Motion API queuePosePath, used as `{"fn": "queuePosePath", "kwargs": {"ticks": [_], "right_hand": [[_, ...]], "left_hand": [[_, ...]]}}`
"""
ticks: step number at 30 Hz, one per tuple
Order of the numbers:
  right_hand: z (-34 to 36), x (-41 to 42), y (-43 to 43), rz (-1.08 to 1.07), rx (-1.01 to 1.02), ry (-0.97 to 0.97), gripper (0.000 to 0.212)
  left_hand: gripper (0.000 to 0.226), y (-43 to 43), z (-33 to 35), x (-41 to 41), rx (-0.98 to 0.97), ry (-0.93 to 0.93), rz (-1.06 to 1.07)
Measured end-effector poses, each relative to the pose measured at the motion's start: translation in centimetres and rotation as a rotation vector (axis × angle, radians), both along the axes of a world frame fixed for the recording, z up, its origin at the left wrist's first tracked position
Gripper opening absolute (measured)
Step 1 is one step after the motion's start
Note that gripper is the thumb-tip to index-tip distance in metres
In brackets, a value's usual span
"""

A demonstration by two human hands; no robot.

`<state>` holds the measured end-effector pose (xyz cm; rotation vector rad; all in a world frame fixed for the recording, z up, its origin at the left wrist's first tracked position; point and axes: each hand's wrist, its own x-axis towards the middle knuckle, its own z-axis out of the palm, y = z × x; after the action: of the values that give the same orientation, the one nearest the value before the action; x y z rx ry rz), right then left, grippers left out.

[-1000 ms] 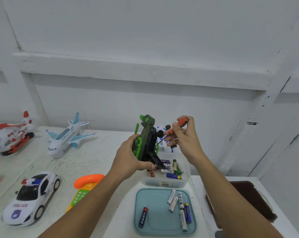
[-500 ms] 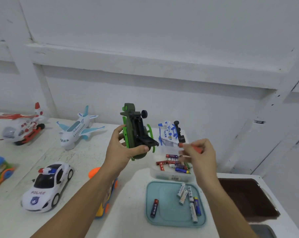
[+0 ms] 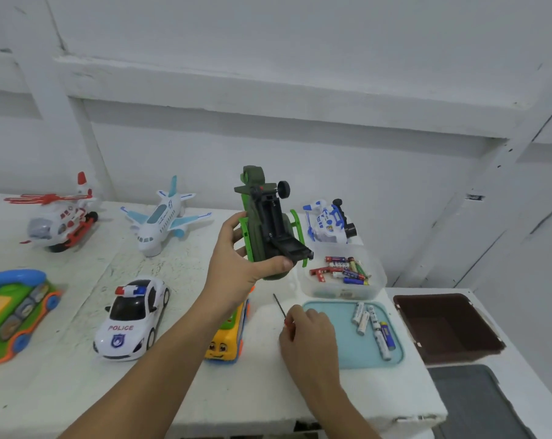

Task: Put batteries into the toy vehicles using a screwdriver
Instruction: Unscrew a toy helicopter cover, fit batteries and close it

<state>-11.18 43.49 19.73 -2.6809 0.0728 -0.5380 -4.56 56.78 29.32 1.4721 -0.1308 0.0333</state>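
Observation:
My left hand (image 3: 236, 267) grips a dark green toy helicopter (image 3: 266, 221) above the table, belly towards me, its black battery cover hanging open. My right hand (image 3: 311, 335) is low over the table beside the teal tray (image 3: 347, 353) and holds the screwdriver (image 3: 281, 307); only the thin shaft and a bit of red handle show past the fingers. Several batteries (image 3: 374, 327) lie on the tray. More batteries (image 3: 342, 270) fill a clear tub (image 3: 344, 291) behind it.
On the white table stand a red and white helicopter (image 3: 60, 217), a blue and white plane (image 3: 162, 218), a police car (image 3: 132, 316), a green and orange toy (image 3: 13, 315), a yellow bus (image 3: 227, 335) under my left arm and a blue and white toy (image 3: 328, 224). A brown bin (image 3: 445, 327) sits right.
My right hand has come down from the helicopter to the table with the screwdriver. My left hand still holds the helicopter, its battery cover now open. My head has turned left.

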Motion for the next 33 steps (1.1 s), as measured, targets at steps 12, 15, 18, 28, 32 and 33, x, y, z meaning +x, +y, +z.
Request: {"fn": "queuePosePath", "kwargs": {"ticks": [12, 15, 18, 28, 32, 33], "right_hand": [[0.6, -1.7, -0.4, -0.020, 0.355, 0.144, 0.011], [1.5, -2.1, -2.3, -0.124, 0.400, -0.009, 0.010], [2.0, -1.9, -4.5, -0.196, 0.386, 0.129, 0.006], [2.1, -1.2, -5.5, -0.146, 0.221, 0.416, 0.013], [4.5, -0.8, -7.3, -0.197, 0.600, 0.358, 0.012], [5.5, -0.6, -7.9, -0.208, 0.745, 0.290, 0.011]], "left_hand": [[0.104, 0.1, -1.1, -2.3, 0.041, 0.015, -0.099], [0.105, -0.1, -1.2, -2.7, 0.047, 0.022, -0.108], [0.106, -0.3, -1.4, -3.1, 0.050, 0.031, -0.116], [0.108, -1.5, -2.4, -4.7, 0.066, 0.040, -0.136], [0.109, -1.7, -2.8, -5.3, 0.050, 0.040, -0.144], [0.110, -1.8, -2.9, -5.5, 0.048, 0.045, -0.143]]}}
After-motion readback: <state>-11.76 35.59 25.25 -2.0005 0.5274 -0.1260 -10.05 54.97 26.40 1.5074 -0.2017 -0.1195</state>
